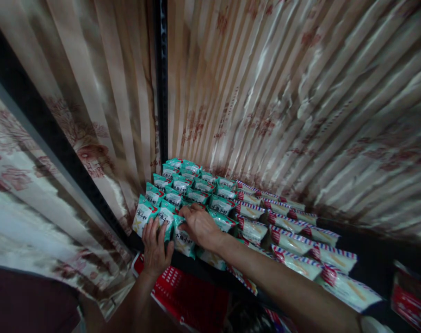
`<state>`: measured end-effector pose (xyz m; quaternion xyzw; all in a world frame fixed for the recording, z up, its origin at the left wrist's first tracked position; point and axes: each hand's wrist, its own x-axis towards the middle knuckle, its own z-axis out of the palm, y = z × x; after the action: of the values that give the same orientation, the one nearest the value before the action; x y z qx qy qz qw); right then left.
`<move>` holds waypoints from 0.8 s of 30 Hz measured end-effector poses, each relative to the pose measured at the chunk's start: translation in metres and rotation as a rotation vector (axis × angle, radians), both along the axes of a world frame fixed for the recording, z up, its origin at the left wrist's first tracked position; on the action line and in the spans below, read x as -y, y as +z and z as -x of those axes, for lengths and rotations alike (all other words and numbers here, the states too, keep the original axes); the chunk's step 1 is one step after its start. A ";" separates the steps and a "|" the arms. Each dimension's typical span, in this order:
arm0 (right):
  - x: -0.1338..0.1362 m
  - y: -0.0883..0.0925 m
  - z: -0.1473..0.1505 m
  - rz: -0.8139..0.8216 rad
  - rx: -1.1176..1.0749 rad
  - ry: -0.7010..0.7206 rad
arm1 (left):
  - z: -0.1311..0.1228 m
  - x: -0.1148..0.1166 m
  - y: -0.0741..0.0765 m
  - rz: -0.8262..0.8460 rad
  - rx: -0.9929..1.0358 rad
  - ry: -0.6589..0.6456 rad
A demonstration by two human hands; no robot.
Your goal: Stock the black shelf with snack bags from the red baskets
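Observation:
Rows of green and white snack packets (182, 185) stand on a dark shelf (356, 243) in the lower middle of the view. My left hand (156, 247) rests with fingers stretched against the front green packets (144, 216) at the shelf's left corner. My right hand (199, 225) lies over the front row just to the right, its fingers curled onto a green packet (182, 239). To the right of the green ones lie rows of white packets with red and blue striped edges (294, 240).
Striped floral curtain fabric (283, 92) hangs behind and left of the shelf, split by a black upright post (161, 78). A red basket (189, 296) sits below the shelf edge. Red packaging (410, 296) shows at the lower right.

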<state>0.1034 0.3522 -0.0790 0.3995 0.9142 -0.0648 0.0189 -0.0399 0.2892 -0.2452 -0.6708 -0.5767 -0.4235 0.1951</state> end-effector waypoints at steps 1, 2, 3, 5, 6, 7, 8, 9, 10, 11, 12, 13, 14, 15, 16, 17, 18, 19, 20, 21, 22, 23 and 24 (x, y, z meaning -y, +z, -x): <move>-0.001 0.000 0.000 0.019 -0.015 -0.007 | 0.000 0.000 0.000 0.000 -0.002 0.004; -0.002 -0.001 0.000 0.036 -0.025 -0.021 | 0.000 0.000 0.000 0.000 -0.003 0.007; -0.003 -0.001 0.000 0.049 -0.035 -0.040 | 0.000 -0.001 0.000 0.000 -0.006 0.008; -0.004 -0.004 0.000 0.059 -0.050 -0.074 | -0.001 -0.002 0.000 0.001 -0.013 0.012; -0.004 -0.005 0.000 0.055 -0.051 -0.083 | -0.001 -0.002 0.000 0.002 -0.017 0.016; -0.004 -0.007 0.000 0.046 -0.048 -0.083 | 0.000 -0.002 0.000 0.002 -0.020 0.019; -0.003 -0.007 0.000 0.036 -0.041 -0.076 | 0.000 -0.002 0.001 0.001 -0.022 0.022; -0.002 -0.007 0.000 0.025 -0.034 -0.066 | 0.000 -0.002 0.001 0.000 -0.023 0.023; 0.000 -0.007 0.001 0.016 -0.026 -0.053 | 0.001 -0.002 0.000 -0.002 -0.024 0.022; 0.001 -0.005 0.001 0.010 -0.017 -0.042 | 0.001 -0.001 0.000 -0.007 -0.025 0.022; 0.002 -0.003 0.001 0.005 -0.007 -0.037 | 0.000 0.000 -0.001 -0.011 -0.024 0.025; 0.004 -0.001 0.001 0.000 0.003 -0.035 | -0.001 0.002 -0.002 -0.011 -0.020 0.032; 0.005 0.001 0.000 -0.003 0.014 -0.034 | -0.004 0.005 -0.003 -0.007 -0.007 0.046; 0.005 0.003 -0.001 -0.004 0.026 -0.031 | -0.007 0.008 -0.004 0.000 0.018 0.066; 0.005 0.004 -0.001 -0.005 0.036 -0.028 | -0.011 0.011 -0.005 0.011 0.054 0.087; 0.005 0.005 -0.002 -0.007 0.047 -0.027 | -0.015 0.013 -0.006 0.023 0.096 0.105; 0.005 0.005 -0.003 -0.009 0.056 -0.026 | -0.020 0.016 -0.007 0.035 0.141 0.117; 0.005 0.005 -0.003 -0.013 0.063 -0.027 | -0.024 0.018 -0.007 0.041 0.182 0.124; 0.005 0.005 -0.003 -0.017 0.067 -0.030 | -0.028 0.019 -0.008 0.045 0.215 0.126; 0.005 0.004 -0.003 -0.022 0.069 -0.035 | -0.031 0.020 -0.008 0.048 0.235 0.123; 0.005 0.004 -0.002 -0.027 0.070 -0.040 | -0.033 0.021 -0.008 0.050 0.247 0.119; 0.005 0.003 -0.001 -0.031 0.069 -0.046 | -0.033 0.021 -0.009 0.054 0.253 0.116; 0.006 0.004 -0.001 -0.031 0.068 -0.053 | -0.033 0.022 -0.009 0.059 0.250 0.110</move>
<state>0.1044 0.3466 -0.0753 0.4258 0.9031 -0.0374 0.0418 -0.0069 0.2676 -0.2543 -0.5857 -0.6445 -0.4753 0.1250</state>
